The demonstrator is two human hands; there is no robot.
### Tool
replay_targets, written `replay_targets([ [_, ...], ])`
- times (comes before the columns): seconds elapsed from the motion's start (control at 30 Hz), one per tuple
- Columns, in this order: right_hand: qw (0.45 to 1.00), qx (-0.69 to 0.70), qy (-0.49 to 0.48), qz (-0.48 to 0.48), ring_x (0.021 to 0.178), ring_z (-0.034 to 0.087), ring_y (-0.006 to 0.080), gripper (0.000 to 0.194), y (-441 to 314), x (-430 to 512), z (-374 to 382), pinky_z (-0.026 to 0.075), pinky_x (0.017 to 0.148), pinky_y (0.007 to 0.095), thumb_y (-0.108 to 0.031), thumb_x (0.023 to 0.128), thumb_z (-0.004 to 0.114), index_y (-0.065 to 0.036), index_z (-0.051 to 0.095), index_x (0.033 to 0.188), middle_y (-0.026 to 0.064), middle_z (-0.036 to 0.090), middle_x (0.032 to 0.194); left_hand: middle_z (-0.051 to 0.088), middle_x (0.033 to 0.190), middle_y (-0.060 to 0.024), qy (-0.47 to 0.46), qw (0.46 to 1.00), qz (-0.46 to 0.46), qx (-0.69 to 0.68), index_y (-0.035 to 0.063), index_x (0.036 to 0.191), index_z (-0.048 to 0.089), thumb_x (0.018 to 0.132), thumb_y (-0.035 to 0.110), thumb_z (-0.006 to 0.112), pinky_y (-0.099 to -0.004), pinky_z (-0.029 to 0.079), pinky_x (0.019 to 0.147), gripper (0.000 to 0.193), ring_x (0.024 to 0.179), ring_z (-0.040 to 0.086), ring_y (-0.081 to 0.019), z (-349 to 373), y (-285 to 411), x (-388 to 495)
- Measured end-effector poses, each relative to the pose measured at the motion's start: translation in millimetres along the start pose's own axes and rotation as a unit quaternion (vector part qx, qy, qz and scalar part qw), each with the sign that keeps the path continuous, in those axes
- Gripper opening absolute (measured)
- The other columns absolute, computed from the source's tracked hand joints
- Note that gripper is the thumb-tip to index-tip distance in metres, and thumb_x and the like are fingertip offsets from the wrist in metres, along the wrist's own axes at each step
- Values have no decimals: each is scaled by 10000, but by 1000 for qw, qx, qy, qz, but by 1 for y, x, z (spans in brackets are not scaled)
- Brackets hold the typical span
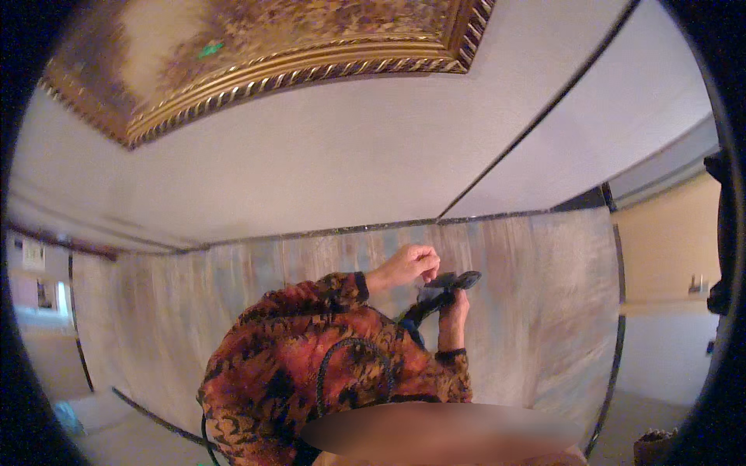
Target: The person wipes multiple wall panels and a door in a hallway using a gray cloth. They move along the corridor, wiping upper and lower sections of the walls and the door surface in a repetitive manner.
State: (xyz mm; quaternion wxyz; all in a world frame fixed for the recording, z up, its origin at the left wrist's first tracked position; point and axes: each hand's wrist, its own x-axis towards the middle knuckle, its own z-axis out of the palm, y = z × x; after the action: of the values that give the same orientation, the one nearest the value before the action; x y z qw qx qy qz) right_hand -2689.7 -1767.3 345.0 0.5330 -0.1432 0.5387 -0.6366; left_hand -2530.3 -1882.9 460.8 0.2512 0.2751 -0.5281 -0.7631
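Observation:
My left hand [415,262] is held out over the streaked plank floor [542,274], its fingers curled close to the edge of a dark object. Whether those fingers pinch anything is too blurred to tell. My right hand [457,304] grips the dark object [454,281] from below; it has a rounded end, and its kind cannot be told. A black and blue piece [417,320] slopes from it down towards my body. Both arms wear patterned red and black sleeves with dark cuffs. A black braided cord [323,367] loops over the shirt.
A pale wall [326,157] with a dark lower edge rises ahead, bearing a painting in an ornate gold frame [291,73]. At the right is a tan door [664,250] with a metal handle [697,285]. A brown container [653,448] stands at bottom right.

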Motion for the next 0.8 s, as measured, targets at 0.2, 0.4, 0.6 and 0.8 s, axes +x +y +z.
replay_targets([
  [0.2, 996, 42, -45, 64, 826, 562, 217, 296, -33, 49, -28, 458, 716, 335, -182, 809, 470, 13, 528, 1024, 89, 570, 939, 574, 696, -57, 117, 993, 8, -28, 5, 747, 527, 890, 179, 460, -244, 461, 573, 235, 602, 548, -111, 31, -10, 3],
  [0.4, 991, -20, -105, 84, 824, 560, 237, 308, -63, 70, -28, 453, 739, 354, -182, 786, 471, 22, 521, 1011, 98, 571, 914, 577, 702, -64, 179, 982, 34, -44, 6, 754, 534, 888, 166, 464, -248, 465, 574, 220, 601, 549, -119, 49, -28, -11],
  [0.6, 989, -17, -92, 116, 772, 553, 212, 247, -49, 71, -5, 459, 678, 342, -118, 737, 465, -11, 539, 947, 71, 564, 852, 562, 687, -47, 229, 970, 1, -82, 0, 776, 522, 869, 161, 482, -232, 445, 546, 190, 575, 522, -100, 32, -39, -21],
  [0.8, 983, -11, -151, 107, 804, 554, 209, 253, -47, 72, 16, 457, 693, 327, -175, 777, 477, -17, 550, 962, 61, 565, 861, 581, 711, -49, 225, 972, 26, -62, 21, 786, 534, 878, 160, 478, -235, 463, 576, 176, 607, 545, -105, 7, -40, -13],
])
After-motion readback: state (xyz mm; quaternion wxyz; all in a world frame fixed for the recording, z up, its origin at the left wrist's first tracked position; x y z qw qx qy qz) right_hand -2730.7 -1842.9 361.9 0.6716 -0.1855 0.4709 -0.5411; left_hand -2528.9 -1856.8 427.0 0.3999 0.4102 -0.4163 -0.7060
